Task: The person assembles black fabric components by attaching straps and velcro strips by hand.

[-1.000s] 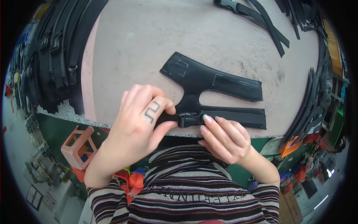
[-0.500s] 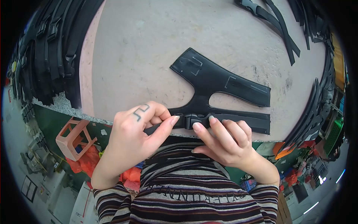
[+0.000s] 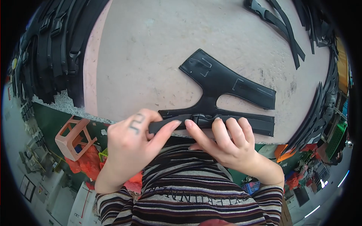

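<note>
A black leather-like piece (image 3: 211,83) with several arms and pale marking lines lies near the table's front edge. Across its lower arm runs a black strap (image 3: 249,124) with a black plastic buckle (image 3: 199,119). My left hand (image 3: 137,137) pinches the strap's left end between thumb and fingers, left of the buckle. My right hand (image 3: 226,141) is on the strap at the buckle, its thumb just left of the buckle's lower side and its fingertips on the strap to the right.
Black straps with buckles (image 3: 56,41) hang along the table's left side. Another buckled strap (image 3: 279,22) lies at the upper right, near more black strips (image 3: 313,116) along the right edge. A pink stool (image 3: 75,137) stands below left.
My left hand has drawn the strap end into clearer view, left of the buckle. My right thumb has moved left past the buckle. The black piece appears slightly farther right.
</note>
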{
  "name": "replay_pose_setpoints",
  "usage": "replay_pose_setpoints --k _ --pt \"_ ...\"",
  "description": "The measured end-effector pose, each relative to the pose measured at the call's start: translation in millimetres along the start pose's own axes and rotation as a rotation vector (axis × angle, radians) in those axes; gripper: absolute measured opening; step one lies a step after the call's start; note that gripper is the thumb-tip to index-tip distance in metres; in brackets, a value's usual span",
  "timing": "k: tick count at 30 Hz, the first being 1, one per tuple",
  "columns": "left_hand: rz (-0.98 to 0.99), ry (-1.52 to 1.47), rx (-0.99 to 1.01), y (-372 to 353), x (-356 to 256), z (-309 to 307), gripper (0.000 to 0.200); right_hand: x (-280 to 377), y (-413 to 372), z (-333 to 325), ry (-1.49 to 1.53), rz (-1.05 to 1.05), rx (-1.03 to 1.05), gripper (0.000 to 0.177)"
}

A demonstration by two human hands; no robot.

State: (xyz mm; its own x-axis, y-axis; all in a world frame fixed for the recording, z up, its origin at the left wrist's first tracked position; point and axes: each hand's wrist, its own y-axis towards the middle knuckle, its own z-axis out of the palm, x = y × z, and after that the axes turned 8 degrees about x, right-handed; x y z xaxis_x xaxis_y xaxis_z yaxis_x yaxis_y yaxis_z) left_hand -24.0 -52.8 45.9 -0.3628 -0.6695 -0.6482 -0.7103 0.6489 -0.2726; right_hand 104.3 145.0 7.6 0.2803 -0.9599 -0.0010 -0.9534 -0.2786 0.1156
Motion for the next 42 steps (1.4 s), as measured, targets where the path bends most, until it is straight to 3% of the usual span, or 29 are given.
replay_pose_setpoints --k 1,4,5,11,14,17,20,21,22,26,28,30,32,35,37,38,39,40,42 --pt "-0.145 -0.191 0.054 -5.5 4.3 -6.0 0.014 -0.9 1.5 -0.5 -0.004 -0.007 0.011 0.044" --pt "-0.285 -0.600 0.027 -8.8 21.5 -0.6 0.014 -0.5 0.8 -2.4 -0.006 -0.027 0.043 0.045" --pt "-0.345 -0.614 0.043 -9.4 19.0 -2.2 0.012 -1.2 1.3 -1.0 -0.011 -0.034 0.037 0.044" --pt "-0.192 -0.433 0.056 -10.7 27.4 -0.6 0.012 -4.3 4.1 -0.8 -0.017 -0.055 0.027 0.046" --pt "-0.106 -0.280 -0.018 -8.3 23.7 4.0 0.010 -4.8 10.7 -5.0 -0.019 -0.085 0.090 0.053" --pt "-0.154 0.009 0.037 -12.4 12.2 -4.3 0.015 -3.9 18.0 -14.1 0.037 -0.092 0.172 0.061" --pt "0.414 0.554 -0.164 -33.6 32.6 4.8 0.031 -5.7 22.3 -16.2 0.143 -0.077 0.194 0.065" --pt "0.442 0.740 -0.102 -39.0 31.1 9.7 0.044 -5.3 23.7 -15.7 0.175 -0.070 0.194 0.064" --pt "0.353 0.648 -0.045 -38.2 34.7 16.4 0.044 -4.7 24.3 -15.8 0.209 -0.066 0.195 0.064" --pt "0.398 0.482 0.055 -18.2 19.7 -7.5 0.040 -10.6 35.3 -23.1 0.324 -0.107 0.225 0.062" --pt "0.510 0.319 0.035 8.1 17.4 -23.1 0.034 -13.1 35.0 -23.5 0.327 -0.125 0.174 0.064" --pt "0.569 0.208 -0.088 54.7 18.8 -21.1 0.041 -11.1 27.2 -14.1 0.339 -0.105 0.112 0.066" --pt "0.473 0.071 -0.118 97.5 8.0 0.4 0.045 -1.7 18.2 -11.3 0.307 -0.039 0.043 0.068" --pt "0.550 0.119 0.088 118.8 -5.8 -1.4 0.043 3.3 -7.1 -15.6 0.321 0.047 -0.112 0.063" --pt "0.402 -0.125 0.316 110.6 -14.1 -14.9 0.038 4.5 -30.2 -14.0 0.384 0.113 -0.186 0.059" --pt "0.589 -0.123 0.142 102.6 -14.4 -29.4 0.035 0.6 -43.8 -13.4 0.406 0.154 -0.213 0.058" --pt "0.236 -0.310 0.138 84.0 -22.9 -57.5 0.034 0.1 -54.0 -16.0 0.397 0.199 -0.184 0.056" --pt "0.229 -0.325 -0.092 68.3 -34.6 -86.8 0.033 -4.1 -59.2 -19.5 0.410 0.225 -0.219 0.054" --pt "0.135 -0.312 -0.573 62.2 37.8 -160.2 0.027 -10.7 -72.0 -20.1 0.422 0.285 -0.274 0.048"
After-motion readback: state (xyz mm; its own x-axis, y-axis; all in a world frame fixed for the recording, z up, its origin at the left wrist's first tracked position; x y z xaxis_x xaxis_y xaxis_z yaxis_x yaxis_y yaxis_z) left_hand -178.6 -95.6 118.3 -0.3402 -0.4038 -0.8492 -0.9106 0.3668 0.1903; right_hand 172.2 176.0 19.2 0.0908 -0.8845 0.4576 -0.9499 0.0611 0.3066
